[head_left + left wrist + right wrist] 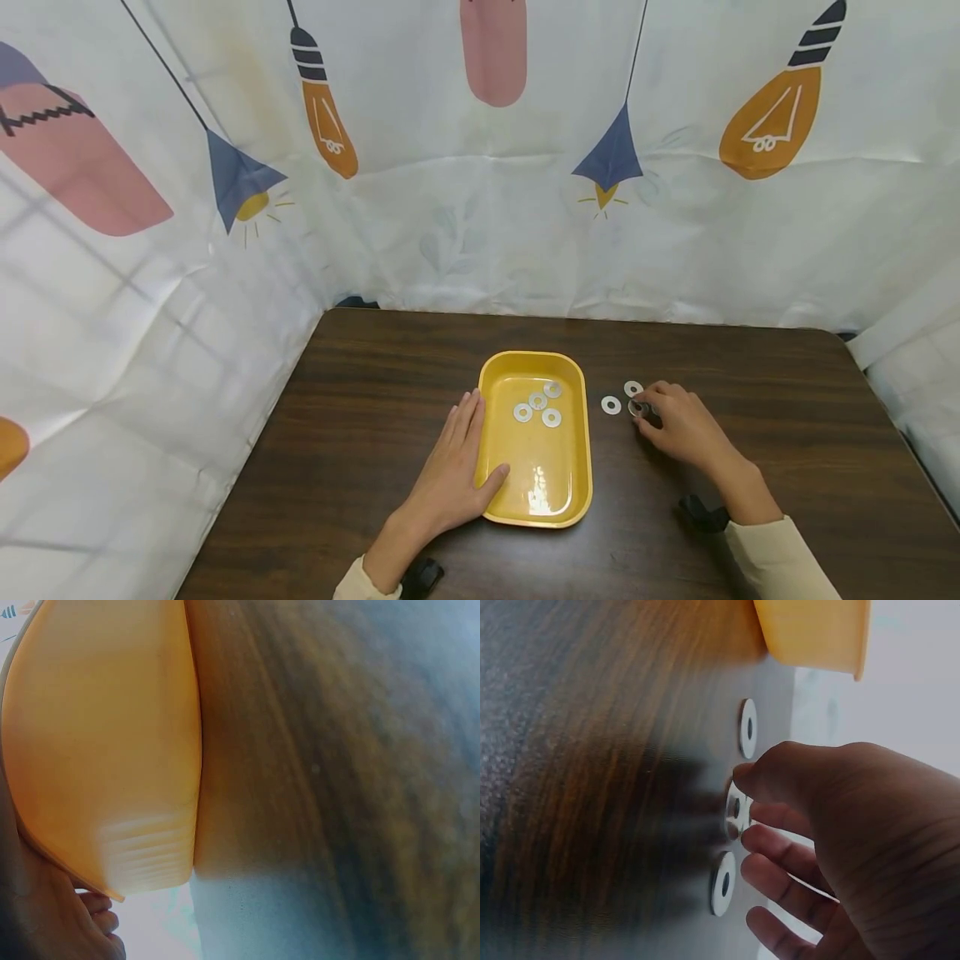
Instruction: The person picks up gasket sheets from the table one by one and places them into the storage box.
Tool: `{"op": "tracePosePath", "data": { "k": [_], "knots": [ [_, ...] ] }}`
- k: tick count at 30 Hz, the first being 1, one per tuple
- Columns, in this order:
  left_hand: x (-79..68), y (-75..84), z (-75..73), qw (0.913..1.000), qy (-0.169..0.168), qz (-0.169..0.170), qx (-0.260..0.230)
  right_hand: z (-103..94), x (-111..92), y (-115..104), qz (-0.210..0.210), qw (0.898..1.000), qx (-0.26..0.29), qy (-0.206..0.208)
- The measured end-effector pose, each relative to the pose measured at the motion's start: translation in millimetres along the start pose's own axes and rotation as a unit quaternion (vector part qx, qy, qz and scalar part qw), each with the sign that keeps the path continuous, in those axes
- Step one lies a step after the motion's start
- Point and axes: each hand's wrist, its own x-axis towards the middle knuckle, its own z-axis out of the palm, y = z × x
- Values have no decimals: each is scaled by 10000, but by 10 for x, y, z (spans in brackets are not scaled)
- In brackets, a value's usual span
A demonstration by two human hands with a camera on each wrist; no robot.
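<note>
The white curtain printed with lamps and bulbs hung behind and left of your dark wood table. Yellow tray sat near mid-table, long side running away from you. Your left hand lay along the tray's left side: fingers nearly straight, thumb over the rim, touching it without wrapping round. Your right hand was right of the tray, fingers bent, thumb and fingertips a small gap apart at opposite edges of one washer; couldn't tell whether you had it pinched. Black wrist unit on that arm, cream sleeve above. Two more washers lay flat on the wood: left washer nearer the tray, far washer just beyond your fingertips. Four washers lay loosely grouped inside the tray's far half.
</note>
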Motion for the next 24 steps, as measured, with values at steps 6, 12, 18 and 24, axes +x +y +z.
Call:
{"op": "tracePosePath", "data": {
  "k": [6,12,18,24],
  "knots": [
    [-2,3,1,10000,3,-4,-35,18,-17,6,-41,10000,-27,41],
    [-1,3,0,10000,27,6,-9,22,-1,6,-55,9999,-97,120],
    [2,-1,2,10000,38,32,-15,15,10,-21,47,9996,-259,112],
    [0,-5,1,10000,26,16,6,15,20,-43,177,9993,-307,73]
  ]
}}
